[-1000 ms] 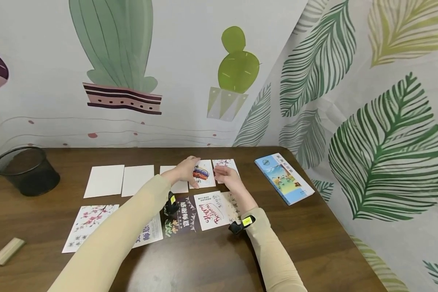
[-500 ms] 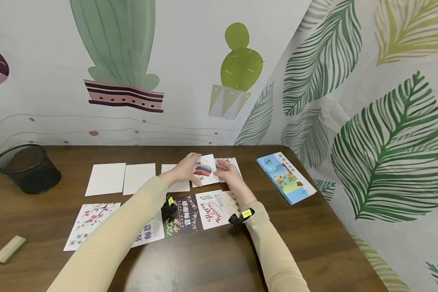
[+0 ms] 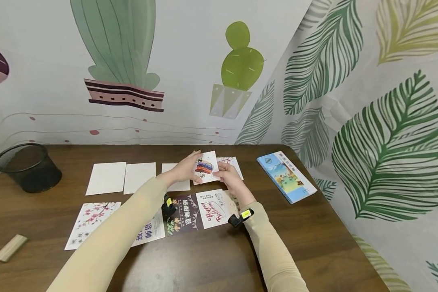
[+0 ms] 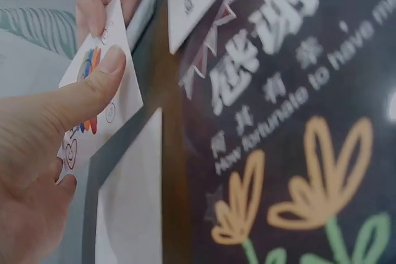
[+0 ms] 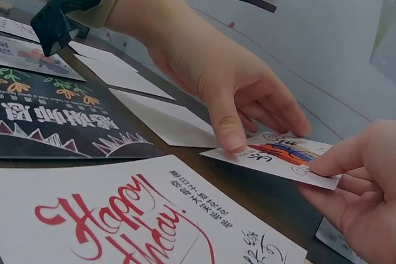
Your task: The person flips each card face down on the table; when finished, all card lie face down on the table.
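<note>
Both hands hold a small white greeting card (image 3: 206, 167) with a colourful drawing and black characters, lifted off the table's back row. My left hand (image 3: 184, 169) spans its left side, thumb over the printed face in the left wrist view. At the right edge my right hand (image 3: 230, 177) pinches it between thumb and fingers, as the right wrist view shows. Behind the right hand lies a blossom card (image 3: 232, 163), partly covered. Below the hands are a Happy Birthday card (image 3: 212, 211) and a dark card (image 3: 182, 215) with white characters and orange flowers.
Blank white cards (image 3: 106, 178) lie along the back row, one partly under the left hand. A blossom card (image 3: 91, 221) lies front left. A black mesh basket (image 3: 27, 168) stands far left, above a pale wooden block (image 3: 11, 248). A blue book (image 3: 287, 177) lies right.
The right hand has closed onto the card's right edge. The card has risen from the table and tilted, with the left hand moving along with it.
</note>
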### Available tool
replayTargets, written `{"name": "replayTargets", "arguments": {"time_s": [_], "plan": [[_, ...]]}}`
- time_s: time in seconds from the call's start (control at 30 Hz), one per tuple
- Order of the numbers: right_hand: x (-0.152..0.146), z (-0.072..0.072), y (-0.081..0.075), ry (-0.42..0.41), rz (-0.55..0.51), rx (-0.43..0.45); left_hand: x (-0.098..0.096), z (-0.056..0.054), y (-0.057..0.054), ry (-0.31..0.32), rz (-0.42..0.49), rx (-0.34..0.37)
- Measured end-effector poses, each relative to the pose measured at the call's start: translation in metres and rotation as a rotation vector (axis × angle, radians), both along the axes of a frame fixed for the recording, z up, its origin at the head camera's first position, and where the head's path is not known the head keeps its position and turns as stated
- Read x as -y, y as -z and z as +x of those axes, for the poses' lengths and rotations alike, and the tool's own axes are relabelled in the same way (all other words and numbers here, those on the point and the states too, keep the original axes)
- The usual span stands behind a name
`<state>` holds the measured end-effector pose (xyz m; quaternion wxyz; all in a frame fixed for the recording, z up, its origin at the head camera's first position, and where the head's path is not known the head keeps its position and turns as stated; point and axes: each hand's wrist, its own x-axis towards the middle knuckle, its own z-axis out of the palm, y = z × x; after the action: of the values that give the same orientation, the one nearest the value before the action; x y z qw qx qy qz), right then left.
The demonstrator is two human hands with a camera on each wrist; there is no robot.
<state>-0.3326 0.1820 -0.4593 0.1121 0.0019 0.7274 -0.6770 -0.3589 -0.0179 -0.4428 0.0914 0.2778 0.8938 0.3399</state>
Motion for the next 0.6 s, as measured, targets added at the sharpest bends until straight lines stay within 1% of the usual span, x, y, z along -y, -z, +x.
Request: {"name": "replayTargets", "arguments": {"time_s": [0.07, 0.13, 0.27, 0.37, 0.43, 0.5, 0.6], "plan": [[0.0, 0.001, -0.002, 0.01, 0.008, -0.013, -0.002, 0.004, -0.004, -0.033, 0.009, -0.023], [0.001, 0.002, -0.004, 0.025, 0.011, -0.03, -0.007, 0.01, -0.007, -0.085, 0.03, -0.056], [0.006, 0.004, -0.007, 0.057, -0.008, -0.067, -0.022, 0.027, -0.014, -0.243, 0.123, -0.095], [0.012, 0.006, -0.01, 0.077, -0.014, -0.09, -0.034, 0.041, -0.016, -0.371, 0.212, -0.097], [0.015, 0.007, -0.011, 0.087, -0.003, -0.104, -0.04, 0.048, -0.016, -0.437, 0.259, -0.108], [0.018, 0.008, -0.013, 0.094, 0.013, -0.116, -0.043, 0.051, -0.015, -0.482, 0.288, -0.125], [0.02, 0.01, -0.015, 0.101, 0.042, -0.13, -0.046, 0.053, -0.016, -0.508, 0.312, -0.166]]}}
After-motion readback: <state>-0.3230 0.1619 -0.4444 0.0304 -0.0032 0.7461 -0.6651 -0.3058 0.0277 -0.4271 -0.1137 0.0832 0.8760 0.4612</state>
